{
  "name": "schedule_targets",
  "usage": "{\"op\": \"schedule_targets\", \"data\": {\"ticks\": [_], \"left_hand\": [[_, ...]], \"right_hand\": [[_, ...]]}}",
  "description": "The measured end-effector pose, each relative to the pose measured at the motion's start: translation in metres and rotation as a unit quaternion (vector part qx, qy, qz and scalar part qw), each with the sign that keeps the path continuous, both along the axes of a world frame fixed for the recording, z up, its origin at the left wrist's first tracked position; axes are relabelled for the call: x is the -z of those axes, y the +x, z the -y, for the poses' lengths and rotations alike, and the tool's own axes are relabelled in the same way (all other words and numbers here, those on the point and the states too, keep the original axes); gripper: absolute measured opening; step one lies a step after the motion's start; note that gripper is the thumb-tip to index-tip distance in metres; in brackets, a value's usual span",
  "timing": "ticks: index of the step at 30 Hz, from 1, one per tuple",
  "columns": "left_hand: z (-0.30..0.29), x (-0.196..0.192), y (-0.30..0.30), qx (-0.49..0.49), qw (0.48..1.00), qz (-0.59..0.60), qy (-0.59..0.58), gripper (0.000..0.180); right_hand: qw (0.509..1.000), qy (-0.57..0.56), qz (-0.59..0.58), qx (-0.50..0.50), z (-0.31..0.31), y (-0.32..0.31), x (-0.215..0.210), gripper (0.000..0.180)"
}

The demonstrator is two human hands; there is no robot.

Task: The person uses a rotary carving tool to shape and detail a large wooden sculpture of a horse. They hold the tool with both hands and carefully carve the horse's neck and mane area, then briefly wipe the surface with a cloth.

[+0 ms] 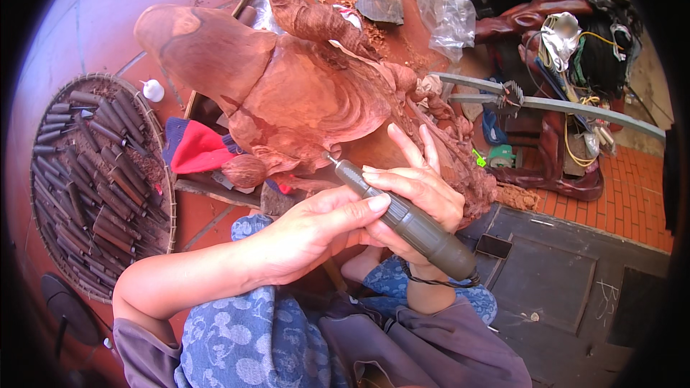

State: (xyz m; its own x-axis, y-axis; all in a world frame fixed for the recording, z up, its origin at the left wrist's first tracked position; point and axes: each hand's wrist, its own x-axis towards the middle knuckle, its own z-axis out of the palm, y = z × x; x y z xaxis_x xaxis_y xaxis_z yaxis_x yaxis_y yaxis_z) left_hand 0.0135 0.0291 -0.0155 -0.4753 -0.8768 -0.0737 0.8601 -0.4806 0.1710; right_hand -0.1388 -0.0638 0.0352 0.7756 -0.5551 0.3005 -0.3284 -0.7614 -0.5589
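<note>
A dark green rotary carving tool [406, 223] slants across the middle, its narrow metal tip pointing up and left. My left hand [316, 233] is closed on its front part, thumb along the body. Behind the tool, my right hand [431, 197] holds it too, with two fingers raised and spread. The tip is at the lower edge of a large reddish wood carving [309, 93]; whether it touches the wood I cannot tell. The carving has a smooth rounded end at left and folded, knobby shapes at right. A thin cord leaves the tool's back end by my right wrist.
A round woven tray [171, 201] full of dark-handled tools lies at left, near a small white bottle [153, 90]. A red and navy cloth [201, 147] sits beside the carving. A metal bar clamp [575, 106] reaches in from the right. Clear plastic [435, 3] lies behind.
</note>
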Motion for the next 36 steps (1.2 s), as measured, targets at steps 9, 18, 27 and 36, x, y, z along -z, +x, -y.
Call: {"op": "schedule_targets", "data": {"ticks": [9, 18, 27, 36], "left_hand": [[0.007, 0.0, -0.005, -0.039, 0.998, 0.037, -0.036, 0.041], [0.0, 0.001, -0.001, -0.007, 1.0, 0.01, -0.006, 0.036], [0.001, 0.001, -0.002, -0.028, 0.999, 0.027, -0.022, 0.037], [0.002, 0.0, -0.003, -0.04, 0.998, 0.038, -0.025, 0.038]], "right_hand": [[0.998, 0.028, 0.051, 0.027, 0.0, -0.001, 0.009, 0.042], [1.0, 0.014, 0.007, 0.005, -0.001, 0.001, -0.002, 0.036], [1.0, 0.024, 0.014, 0.013, 0.0, 0.001, -0.001, 0.036], [0.999, 0.029, 0.024, 0.02, -0.001, 0.001, 0.0, 0.037]]}}
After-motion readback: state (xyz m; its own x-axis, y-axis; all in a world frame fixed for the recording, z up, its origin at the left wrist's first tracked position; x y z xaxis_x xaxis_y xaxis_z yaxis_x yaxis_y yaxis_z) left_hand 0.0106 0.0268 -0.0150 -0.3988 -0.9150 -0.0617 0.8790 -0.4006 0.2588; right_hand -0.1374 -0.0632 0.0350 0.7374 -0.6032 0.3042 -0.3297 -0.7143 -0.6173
